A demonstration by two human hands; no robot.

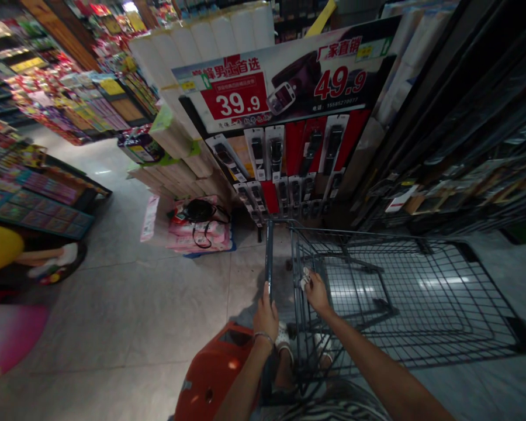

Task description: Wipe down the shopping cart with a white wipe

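Note:
My left hand rests on the dark handle bar of a shopping cart, its fingers lying along the bar and closed against it. A bracelet circles that wrist. My right hand pinches a crumpled white tissue or wipe at the near end of the cart's wire basket. No goods show inside the basket. A red-orange plastic piece sits beside the handle, partly hidden by my left forearm. My feet in white shoes stand under the cart's near end.
A belt display with a price sign stands ahead. Pink packs with a black bag on top lie left of it. Dark racks line the right. At the left edge is another person's leg.

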